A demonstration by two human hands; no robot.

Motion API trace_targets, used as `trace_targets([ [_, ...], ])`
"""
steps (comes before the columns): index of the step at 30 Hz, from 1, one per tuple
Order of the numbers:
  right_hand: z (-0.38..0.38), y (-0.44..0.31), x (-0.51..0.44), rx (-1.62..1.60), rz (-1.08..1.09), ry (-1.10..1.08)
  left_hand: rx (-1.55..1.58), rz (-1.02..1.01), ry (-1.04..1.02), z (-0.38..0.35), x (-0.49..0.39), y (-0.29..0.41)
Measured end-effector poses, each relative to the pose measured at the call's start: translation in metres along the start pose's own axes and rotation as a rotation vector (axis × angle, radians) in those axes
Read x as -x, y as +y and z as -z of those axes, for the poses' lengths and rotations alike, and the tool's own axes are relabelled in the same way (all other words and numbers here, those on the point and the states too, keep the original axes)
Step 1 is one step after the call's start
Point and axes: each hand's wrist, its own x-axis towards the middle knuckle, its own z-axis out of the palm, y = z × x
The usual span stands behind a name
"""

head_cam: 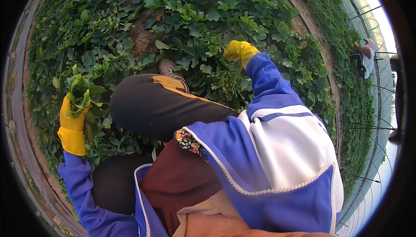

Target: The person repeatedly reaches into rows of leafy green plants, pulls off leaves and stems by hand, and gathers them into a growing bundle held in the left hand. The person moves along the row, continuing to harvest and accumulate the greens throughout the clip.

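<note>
My left hand [74, 116], in a yellow rubber glove, is closed around a bunch of leafy green shoots [81, 92] at the left of the view. Further right, my right hand [240, 52], in a matching yellow glove, is held over the leafy crop plants [208, 46] with its fingers curled. Whether something small is between those fingers cannot be told. Low green plants with lobed leaves spread around both hands and my bent knees.
My shoe [167, 68] stands among the plants beside a patch of bare soil [143, 38]. A narrow dirt path [320, 38] runs between plant beds. A co-worker [365, 58] crouches at far right by the greenhouse's curved plastic wall [378, 97]. Another path [21, 84] borders the bed at left.
</note>
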Motion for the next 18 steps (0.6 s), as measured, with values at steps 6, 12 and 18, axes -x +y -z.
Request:
trace_targets([
  [6, -0.006, 0.064, -0.093, 0.661, -0.032, 0.361, 0.079, 0.056, -0.087, 0.001, -0.01, -0.017],
  [12, 0.018, 0.061, -0.096, 0.506, 0.25, 0.805, -0.295, -0.115, -0.125, -0.006, -0.009, -0.009],
  [18, -0.01, 0.063, -0.084, -0.089, 0.296, 0.576, -0.382, -0.091, -0.121, -0.012, -0.01, -0.011],
])
